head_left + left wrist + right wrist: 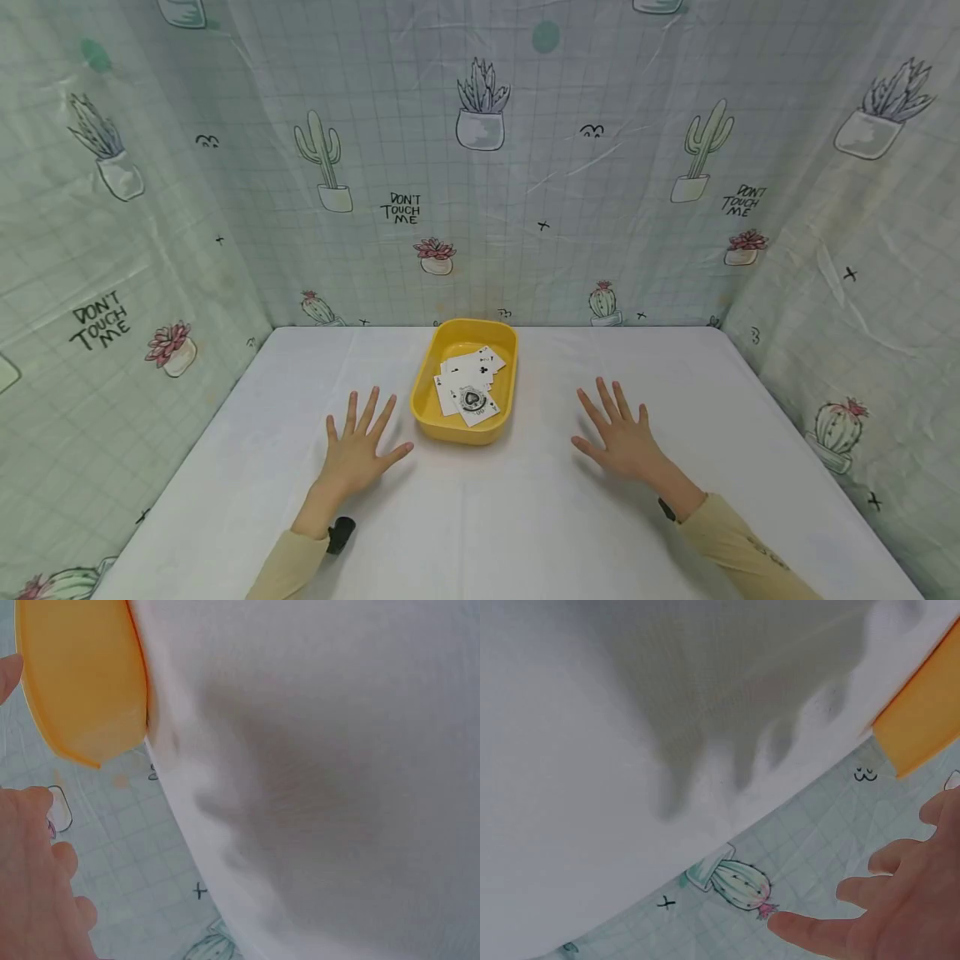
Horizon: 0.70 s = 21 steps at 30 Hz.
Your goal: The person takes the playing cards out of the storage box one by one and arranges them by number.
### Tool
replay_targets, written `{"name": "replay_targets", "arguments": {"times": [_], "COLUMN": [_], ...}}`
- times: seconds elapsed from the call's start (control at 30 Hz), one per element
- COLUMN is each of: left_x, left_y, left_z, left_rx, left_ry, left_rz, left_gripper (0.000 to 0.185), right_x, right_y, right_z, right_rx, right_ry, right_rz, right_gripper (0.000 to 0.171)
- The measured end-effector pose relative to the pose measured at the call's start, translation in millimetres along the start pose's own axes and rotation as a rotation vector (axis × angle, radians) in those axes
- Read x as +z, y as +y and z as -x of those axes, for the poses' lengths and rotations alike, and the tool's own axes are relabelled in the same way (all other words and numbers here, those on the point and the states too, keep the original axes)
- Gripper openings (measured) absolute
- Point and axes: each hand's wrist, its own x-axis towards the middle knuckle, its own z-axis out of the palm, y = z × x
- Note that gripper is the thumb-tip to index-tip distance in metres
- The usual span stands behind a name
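Two hands are present, both in pale yellow-beige sleeves that enter from the near edge of the surface. The left hand (358,454) lies palm down with fingers straight and spread wide, holding nothing, a dark band at its wrist. The right hand (624,440) lies likewise flat, fingers fanned and straight, holding nothing, with a dark strap just visible at its cuff. The two hands sit well apart, one to each side of the surface's centre line. The surface (525,517) is covered in a smooth white cloth with faint creases, rectangular, one in number. Between the hands and slightly farther from the near edge stands one tray (431,412), yellow, of smooth plastic look, rectangular with rounded corners and a raised rim; its long axis runs from the near edge toward the far edge, leaning slightly to the right at its far end. The left hand's thumb is near the tray's near left corner but does not touch it. Inside the tray lies a loose overlapping heap of playing cards (468,385), white-faced with black pips; an exact count cannot be told. Beyond the far edge and along both side edges hangs one wrinkled backdrop (525,208), a pale green grid print with potted cacti and lettering.
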Motion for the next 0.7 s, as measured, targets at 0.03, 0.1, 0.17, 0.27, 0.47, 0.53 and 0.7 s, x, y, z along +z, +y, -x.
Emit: {"name": "replay_targets", "arguments": {"times": [0.03, 0.1, 0.17, 0.27, 0.47, 0.53, 0.7], "left_x": [-0.4, -1.5, -3.1, -6.1, -11.4, -12.8, -13.8], "left_y": [0.4, 1.1, 1.8, 2.7, 4.3, 5.1, 7.7], "left_z": [-0.4, -1.9, -3.3, -5.2, -9.0, -10.2, -14.2], "left_rx": [0.002, 0.005, 0.007, 0.01, 0.043, 0.054, 0.095], "left_ry": [-0.001, -0.004, -0.006, -0.004, 0.026, 0.033, 0.052], "left_rz": [0.001, -0.001, 0.005, 0.011, 0.027, 0.033, 0.049], "left_gripper": [0.083, 0.083, 0.083, 0.083, 0.083, 0.081, 0.077], "right_x": [-0.7, -1.9, -2.8, -4.2, -8.2, -9.9, -14.0], "right_y": [-0.6, -1.1, -1.1, -1.7, -5.1, -7.4, -14.3], "right_z": [-0.9, -3.0, -5.6, -9.4, -15.9, -18.4, -26.3], "right_rx": [0.001, -0.003, -0.013, -0.031, -0.095, -0.118, -0.161], "right_ry": [-0.007, -0.012, -0.011, -0.004, 0.034, 0.043, 0.04], "right_rz": [0.0, 0.004, 0.012, 0.024, 0.032, 0.034, 0.041], "right_gripper": [0.076, 0.076, 0.077, 0.077, 0.077, 0.076, 0.076]}}
